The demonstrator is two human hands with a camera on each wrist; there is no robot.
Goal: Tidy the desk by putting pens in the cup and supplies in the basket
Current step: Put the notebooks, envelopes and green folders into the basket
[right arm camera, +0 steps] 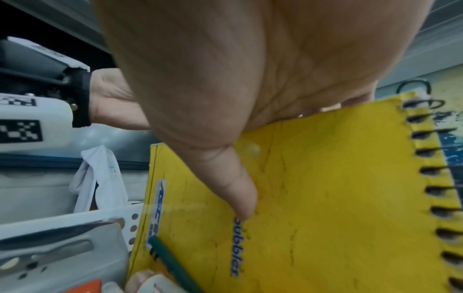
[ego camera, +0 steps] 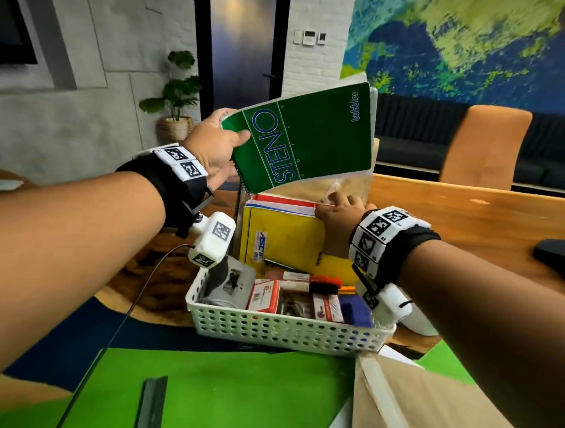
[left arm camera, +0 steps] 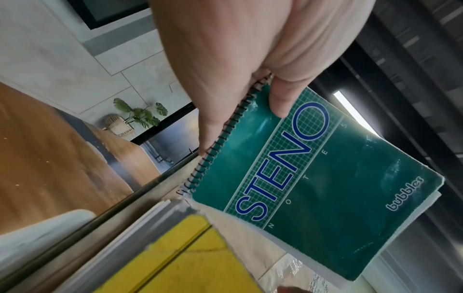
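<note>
I am on the supplies step: my left hand (ego camera: 209, 144) grips the green spiral steno notebook (ego camera: 306, 136) above the white perforated plastic basket (ego camera: 285, 328). My right hand (ego camera: 340, 217) clasps the upright yellow spiral notebook (ego camera: 283, 233) there. Next I judge the green one must slot behind it.

Both forearms reach forward; left hand (ego camera: 212, 144) raised, thumb pinching, right hand (ego camera: 339, 223) lower, fingers curled.

Head view high, facing forward and down over both forearms and white basket (ego camera: 288, 328), left wrist view close on green notebook (left arm camera: 325, 188), right wrist view close on yellow notebook (right arm camera: 313, 198), both notebooks shared with head view
</note>
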